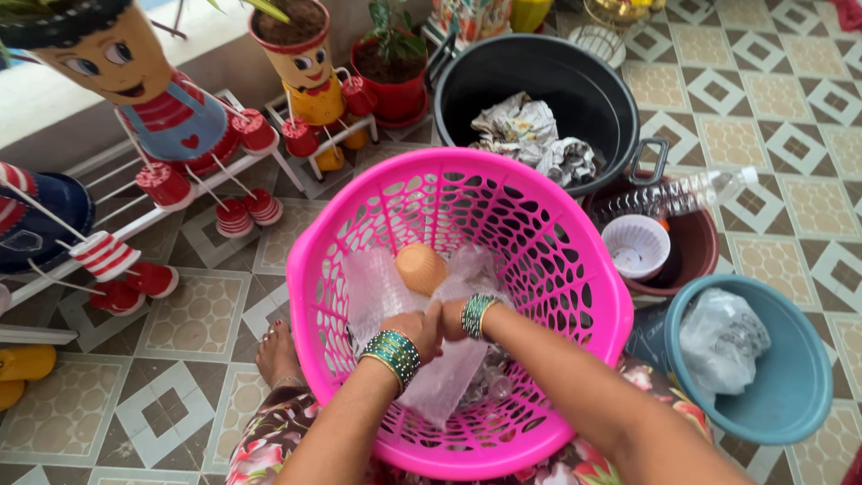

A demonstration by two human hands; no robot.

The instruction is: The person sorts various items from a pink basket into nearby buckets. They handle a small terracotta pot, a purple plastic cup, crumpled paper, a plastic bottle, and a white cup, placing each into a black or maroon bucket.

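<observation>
Head view shows both hands working inside a pink plastic laundry basket (557, 269) tilted on the person's lap. The left hand (415, 330) is closed on a sheet of bubble wrap (382, 287), fingers curled around the film. The right hand (449, 316) is also closed, gripping the wrap just beside the left; its fingertips are hidden. A small terracotta pot (422, 268) sits just above the hands, bottom up, partly enclosed by the wrap and resting within the basket.

Risk assessment:
- The pot appears only partly covered; if the wrap slips from either grip, the pot could roll down the sloped basket wall.
- The basket is tilted and unsupported at its far rim; a shift of the knees could tip it toward the tiled floor (180, 314), where fired clay would likely chip.
- Green bangles (395, 352) on the left wrist may snag the film.
- The black tub (467, 81) stands near.
</observation>
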